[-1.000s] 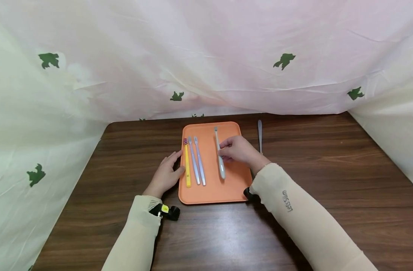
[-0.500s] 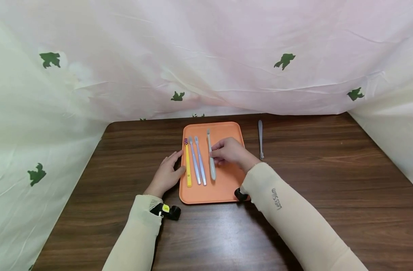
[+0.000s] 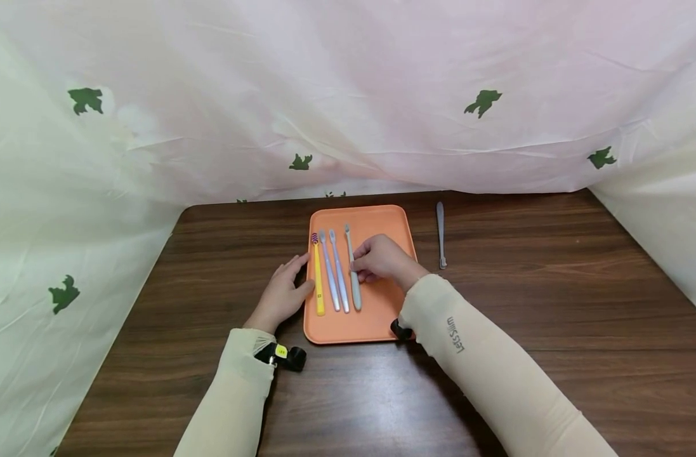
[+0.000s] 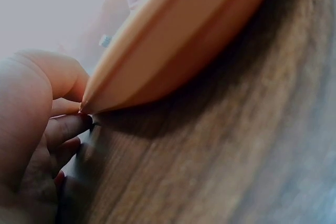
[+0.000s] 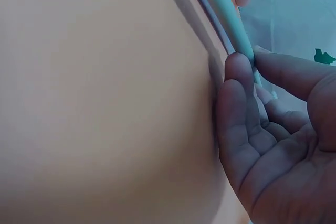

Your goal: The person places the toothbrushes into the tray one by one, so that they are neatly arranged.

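My right hand (image 3: 384, 259) pinches a pale grey-green toothbrush (image 3: 356, 297) between thumb and fingertips, low over an orange tray (image 3: 339, 331). In the right wrist view, the thumb and index finger meet on that toothbrush's handle (image 5: 231, 17). Left of it on the tray lie two lavender toothbrushes (image 3: 341, 279) and a yellow toothbrush (image 3: 318, 285) with a purple-striped head, roughly side by side. My left hand (image 3: 280, 293) holds the tray's left edge. The left wrist view has its thumb over the rim (image 4: 113, 72) and its fingers against the outside.
A grey toothbrush (image 3: 441, 235) lies on the dark wooden table (image 3: 525, 266), right of the tray, head toward me. Behind the table hangs a pale curtain (image 3: 382, 114) with green bird shapes, which also covers both sides.
My right hand has moved left with the grey-green toothbrush, bringing it beside the lavender ones and slightly nearer to me. The left hand stays at the tray's edge.
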`<action>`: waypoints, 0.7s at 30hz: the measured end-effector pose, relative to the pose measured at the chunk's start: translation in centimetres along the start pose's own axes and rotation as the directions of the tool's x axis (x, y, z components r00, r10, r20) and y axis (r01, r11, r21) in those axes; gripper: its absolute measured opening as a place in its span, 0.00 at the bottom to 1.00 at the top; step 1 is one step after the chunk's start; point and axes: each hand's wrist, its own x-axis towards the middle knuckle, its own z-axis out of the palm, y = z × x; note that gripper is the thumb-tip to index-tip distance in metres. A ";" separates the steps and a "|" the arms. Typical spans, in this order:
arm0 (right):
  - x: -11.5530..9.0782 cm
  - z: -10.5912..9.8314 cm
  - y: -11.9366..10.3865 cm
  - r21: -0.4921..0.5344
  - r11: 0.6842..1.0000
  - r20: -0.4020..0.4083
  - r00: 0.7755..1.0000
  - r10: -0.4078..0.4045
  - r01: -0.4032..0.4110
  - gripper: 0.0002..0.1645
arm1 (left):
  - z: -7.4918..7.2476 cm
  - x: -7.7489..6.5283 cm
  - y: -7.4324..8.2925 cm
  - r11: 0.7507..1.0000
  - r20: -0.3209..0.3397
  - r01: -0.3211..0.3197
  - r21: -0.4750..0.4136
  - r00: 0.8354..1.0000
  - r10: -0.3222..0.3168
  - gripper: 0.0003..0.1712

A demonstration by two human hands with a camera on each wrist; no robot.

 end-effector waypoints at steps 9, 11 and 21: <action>0.4 0.6 -0.2 -0.055 0.998 -0.017 0.999 0.036 -0.037 0.06 | 0.0 0.0 0.2 1.000 0.002 0.003 0.002 1.000 -0.003 0.34; 0.5 0.7 -0.2 -0.056 0.998 -0.021 0.999 0.034 -0.035 0.06 | 0.0 0.0 0.1 1.000 0.003 0.007 0.004 1.000 -0.007 0.34; 0.5 0.7 0.2 -0.015 0.999 -0.032 0.999 0.032 -0.032 0.05 | 0.1 0.2 -0.1 1.000 -0.003 0.002 0.001 1.000 -0.002 0.34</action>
